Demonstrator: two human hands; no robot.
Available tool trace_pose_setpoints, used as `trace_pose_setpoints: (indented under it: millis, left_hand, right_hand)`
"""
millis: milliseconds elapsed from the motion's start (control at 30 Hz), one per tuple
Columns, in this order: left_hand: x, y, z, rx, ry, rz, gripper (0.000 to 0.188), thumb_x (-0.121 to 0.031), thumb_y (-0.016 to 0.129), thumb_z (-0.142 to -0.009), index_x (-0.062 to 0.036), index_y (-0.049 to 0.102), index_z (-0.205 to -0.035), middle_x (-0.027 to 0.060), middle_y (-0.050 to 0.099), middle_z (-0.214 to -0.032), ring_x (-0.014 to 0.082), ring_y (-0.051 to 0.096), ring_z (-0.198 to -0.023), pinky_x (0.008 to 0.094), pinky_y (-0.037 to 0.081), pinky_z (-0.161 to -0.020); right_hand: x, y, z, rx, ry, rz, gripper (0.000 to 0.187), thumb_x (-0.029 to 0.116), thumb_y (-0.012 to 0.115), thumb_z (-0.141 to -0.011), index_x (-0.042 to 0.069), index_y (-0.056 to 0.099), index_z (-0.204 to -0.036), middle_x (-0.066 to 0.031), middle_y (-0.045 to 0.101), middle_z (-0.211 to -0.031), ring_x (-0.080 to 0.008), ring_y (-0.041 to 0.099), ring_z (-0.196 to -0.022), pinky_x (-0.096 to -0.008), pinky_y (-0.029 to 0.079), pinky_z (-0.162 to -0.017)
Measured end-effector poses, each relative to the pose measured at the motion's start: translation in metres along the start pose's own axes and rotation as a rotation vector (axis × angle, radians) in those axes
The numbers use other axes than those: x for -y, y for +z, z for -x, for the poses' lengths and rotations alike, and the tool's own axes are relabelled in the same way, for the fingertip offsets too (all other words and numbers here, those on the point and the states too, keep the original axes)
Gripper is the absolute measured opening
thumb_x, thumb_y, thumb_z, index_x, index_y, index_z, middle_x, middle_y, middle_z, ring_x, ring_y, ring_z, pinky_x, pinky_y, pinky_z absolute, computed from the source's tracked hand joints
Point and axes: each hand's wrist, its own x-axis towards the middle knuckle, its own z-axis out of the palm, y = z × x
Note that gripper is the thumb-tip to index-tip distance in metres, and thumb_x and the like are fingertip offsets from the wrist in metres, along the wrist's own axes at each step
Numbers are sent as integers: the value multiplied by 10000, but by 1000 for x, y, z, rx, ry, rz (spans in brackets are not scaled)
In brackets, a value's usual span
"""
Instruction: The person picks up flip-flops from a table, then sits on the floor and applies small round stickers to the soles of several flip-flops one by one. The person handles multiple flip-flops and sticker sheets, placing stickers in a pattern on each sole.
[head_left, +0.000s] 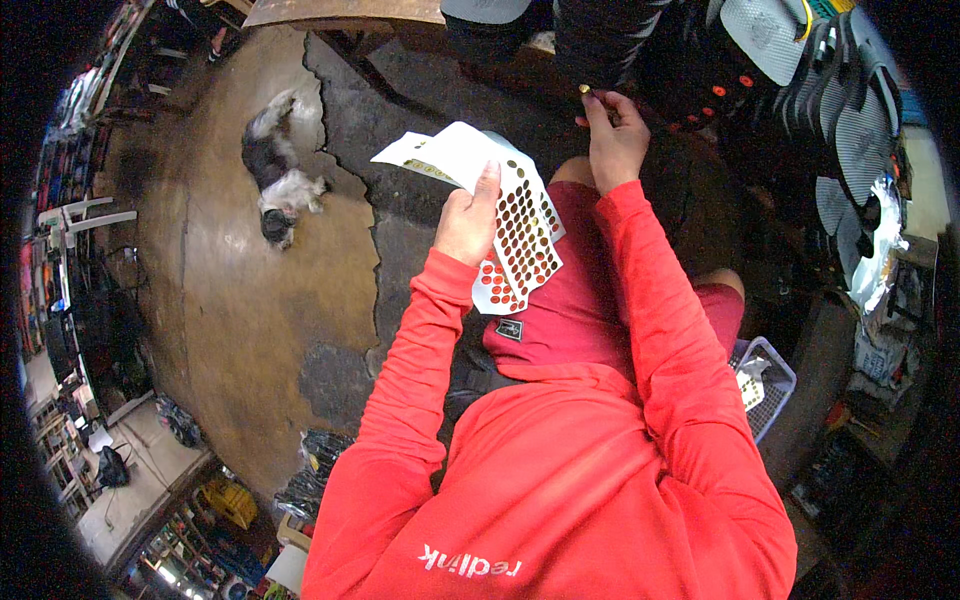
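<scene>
My left hand [467, 222] is closed on a few white sheets of round stickers, its thumb lying on top. The upper sticker sheet [525, 230] carries rows of dark gold dots and curls over at its far end. Below it, a sheet of red stickers [497, 290] pokes out next to my red shorts [570, 320]. Farther forward and to the right, my right hand [617, 140] pinches a small gold round sticker [585, 90] between thumb and fingers, apart from the sheets.
Dark footwear soles [845, 130] are stacked at the far right, close to several red round stickers [718, 92]. A grey and white dog [275, 170] lies on the brown floor [220, 290] at left. A purple basket [775, 400] stands by my right side. A wooden tabletop [350, 12] is ahead.
</scene>
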Motion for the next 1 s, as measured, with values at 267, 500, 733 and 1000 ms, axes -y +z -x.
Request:
trace_pose_setpoints:
  millis: [267,500,733,1000]
  left_hand:
    - [-9,-5,5,39,-102,-17,548,-456,449,-992,15,667,-815,15,655,-752,63,550,-701,273,449,-675]
    - [-10,-1,7,28,-23,156,481,-412,512,-959,40,647,-1053,65,645,-887,128,592,-801,293,461,-749]
    - [-4,-17,-3,98,151,116,301,-244,562,-935,23,635,-1054,38,652,-943,106,587,-831,271,464,-745]
    - [-19,-21,-11,266,267,-7,283,-176,557,-930,36,620,-1107,76,672,-998,151,620,-899,310,490,-802]
  right_hand:
    - [6,15,8,-118,35,-189,150,69,682,-863,-29,613,-953,-57,638,-857,-95,598,-697,-273,570,-628]
    - [7,15,0,-326,241,125,311,212,803,-764,42,550,-701,-18,565,-624,-87,541,-537,-261,455,-491]
    - [44,-16,37,486,-524,305,186,130,717,-803,69,671,-973,-67,623,-794,-190,628,-718,-309,509,-608]
    - [69,-22,42,717,-671,514,291,119,686,-765,152,672,-1054,-80,635,-952,-287,654,-828,-375,549,-679]
